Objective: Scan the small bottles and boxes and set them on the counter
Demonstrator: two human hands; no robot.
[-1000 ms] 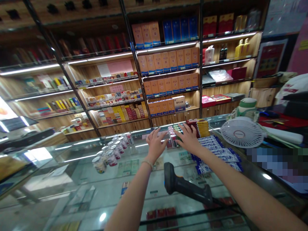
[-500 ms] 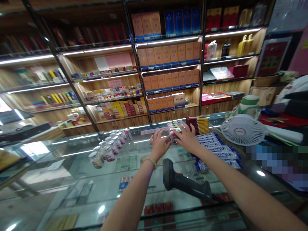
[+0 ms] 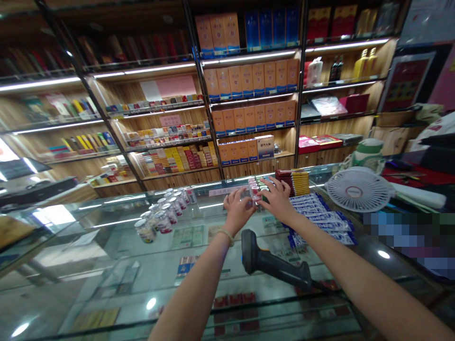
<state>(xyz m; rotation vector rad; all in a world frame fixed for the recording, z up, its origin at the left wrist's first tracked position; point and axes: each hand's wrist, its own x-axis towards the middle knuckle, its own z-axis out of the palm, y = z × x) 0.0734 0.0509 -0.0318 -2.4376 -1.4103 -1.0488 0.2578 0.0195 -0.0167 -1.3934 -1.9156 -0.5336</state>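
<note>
A cluster of small packs with pink, green and bluish round marks [image 3: 254, 187] stands on the glass counter near its far edge. On the left side of the cluster, my left hand [image 3: 239, 209] has its fingers curved and its thumb against the nearest pack. From the right, my right hand [image 3: 276, 201] reaches over the cluster, fingers bent and fingertips on the packs. Parts of the packs are hidden behind my fingers. Closer to me, a black handheld scanner [image 3: 273, 265] lies on the glass below both hands.
Rows of small clear-lidded jars [image 3: 164, 219] stand to the left. Right of my hands are blue-and-white packets [image 3: 322, 220], red-and-yellow packs [image 3: 297, 183], a white fan [image 3: 359, 190] and a green-lidded jug [image 3: 368, 154]. Stocked shelves [image 3: 249, 97] line the back.
My left hand has shifted slightly right, its thumb closer to the nearest pack. My right hand stays over the cluster. The view has moved a little.
</note>
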